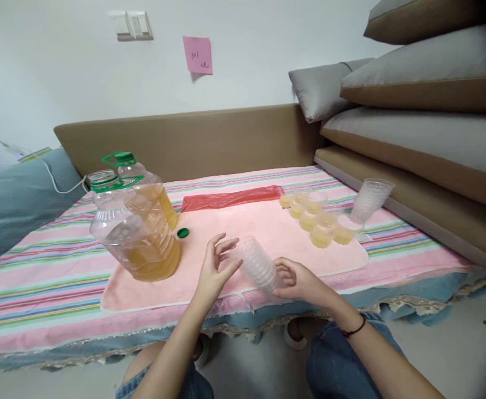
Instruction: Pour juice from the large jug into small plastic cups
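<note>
At six o'clock in view, a right hand [298, 281] gripped a stack of clear cups [257, 263], none yet filled, the left hand [216, 263], fingers parted, by its top; cups already holding liquid [322, 235] stood at two o'clock from it, an uncapped bottle [141, 249] at nine

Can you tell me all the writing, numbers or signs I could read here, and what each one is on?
"301": handwritten on the pink sticky note on the wall; the mark below it is too unclear to read.
Dark lettering on the pink mat, near the filled cups: too small and partly hidden to read.
I can make out no writing on the held stack of cups.
</note>
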Action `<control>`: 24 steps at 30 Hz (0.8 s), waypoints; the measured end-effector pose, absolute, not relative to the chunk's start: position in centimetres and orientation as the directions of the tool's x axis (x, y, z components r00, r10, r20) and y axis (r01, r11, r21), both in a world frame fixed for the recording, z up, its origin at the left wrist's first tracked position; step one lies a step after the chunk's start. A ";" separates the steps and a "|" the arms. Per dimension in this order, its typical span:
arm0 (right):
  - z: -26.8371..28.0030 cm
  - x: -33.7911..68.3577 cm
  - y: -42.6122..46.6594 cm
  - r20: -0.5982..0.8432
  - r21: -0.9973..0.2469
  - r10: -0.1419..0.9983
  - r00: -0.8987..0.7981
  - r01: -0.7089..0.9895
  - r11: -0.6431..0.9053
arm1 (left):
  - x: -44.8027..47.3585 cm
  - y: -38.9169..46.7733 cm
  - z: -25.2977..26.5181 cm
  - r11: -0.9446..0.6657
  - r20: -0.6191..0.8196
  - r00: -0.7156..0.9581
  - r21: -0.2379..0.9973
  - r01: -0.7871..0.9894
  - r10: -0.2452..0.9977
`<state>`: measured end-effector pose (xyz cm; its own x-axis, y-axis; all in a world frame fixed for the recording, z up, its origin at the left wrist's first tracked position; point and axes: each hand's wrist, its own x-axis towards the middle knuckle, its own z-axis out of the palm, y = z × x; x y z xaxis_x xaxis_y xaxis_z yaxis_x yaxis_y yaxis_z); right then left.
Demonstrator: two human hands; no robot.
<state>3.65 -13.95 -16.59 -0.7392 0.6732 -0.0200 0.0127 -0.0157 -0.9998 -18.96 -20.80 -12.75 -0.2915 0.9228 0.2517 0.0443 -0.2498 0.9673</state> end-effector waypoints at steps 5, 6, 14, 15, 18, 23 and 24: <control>-16.7 3.7 -13.9 -0.028 -1.000 0.661 -0.750 0.026 -0.013 | -18.9 -20.8 -12.6 -0.216 0.177 -0.273 0.969 -0.117 0.946; -16.8 3.8 -13.9 -0.028 -1.000 0.664 -0.748 0.028 -0.011 | -18.9 -20.8 -12.5 -0.210 0.161 -0.271 0.964 -0.162 0.949; -17.2 4.8 -13.5 -0.009 -1.000 0.680 -0.733 0.012 0.000 | -18.7 -20.8 -11.0 -0.300 0.189 -0.333 0.898 -0.322 0.924; -17.2 5.0 -13.5 -0.007 -1.000 0.680 -0.733 0.009 -0.001 | -18.6 -20.9 -10.9 -0.315 0.209 -0.335 0.900 -0.302 0.919; -17.2 5.2 -13.4 0.000 -1.000 0.677 -0.736 0.001 0.001 | -18.5 -20.8 -10.8 -0.351 0.273 -0.321 0.911 -0.217 0.907; -17.1 5.4 -13.4 0.009 -1.000 0.674 -0.739 -0.003 0.010 | -18.5 -20.8 -11.1 -0.388 0.327 -0.285 0.901 -0.195 0.901; -17.1 5.4 -13.4 0.011 -1.000 0.673 -0.740 -0.004 0.012 | -18.5 -20.8 -11.1 -0.394 0.332 -0.283 0.897 -0.201 0.900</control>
<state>5.38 -13.40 -17.08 -0.7397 0.6728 0.0113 -0.0041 0.0123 -0.9999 -18.49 -20.77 -11.10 -0.2827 0.8998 0.3323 -0.2009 -0.3943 0.8967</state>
